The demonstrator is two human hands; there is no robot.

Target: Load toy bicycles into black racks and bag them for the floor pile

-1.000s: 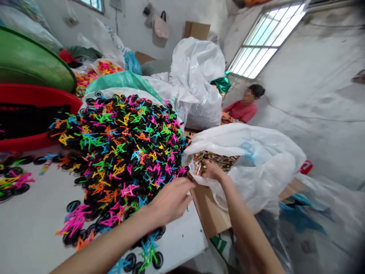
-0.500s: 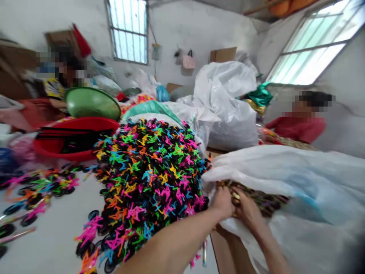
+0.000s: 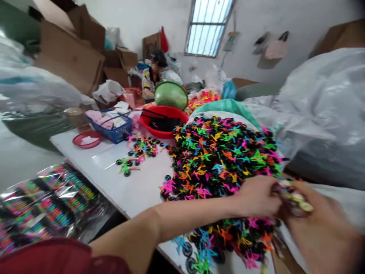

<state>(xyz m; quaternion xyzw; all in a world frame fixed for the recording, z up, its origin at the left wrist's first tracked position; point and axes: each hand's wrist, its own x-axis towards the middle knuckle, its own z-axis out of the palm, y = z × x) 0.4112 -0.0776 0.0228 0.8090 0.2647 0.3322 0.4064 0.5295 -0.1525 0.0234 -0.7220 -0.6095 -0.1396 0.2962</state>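
Observation:
A large heap of small plastic bicycles [image 3: 211, 156] in many colours, with black wheels, covers the right part of the white table [image 3: 111, 167]. My left hand [image 3: 261, 196] reaches across the heap, its fingers closed on a bundle of small items [image 3: 295, 199], yellowish and dark, blurred. Close on its right, my right hand [image 3: 319, 217] is wrapped round the same bundle, smeared by motion. Thin stems hang down below the hands. A smaller group of bicycles [image 3: 142, 148] lies further left on the table.
Behind the heap stand a red basin [image 3: 182, 114] and a green bowl [image 3: 171, 95], with a person [image 3: 152, 74] beyond. A blue basket [image 3: 114, 127] and red tray [image 3: 94, 144] sit at the left. Packed bags [image 3: 51, 201] lie below the table's left edge. White sacks [image 3: 327, 99] stand at the right.
The view has swung left. Both hands have come up out of the white sack with the bundle and are now over the heap's right edge.

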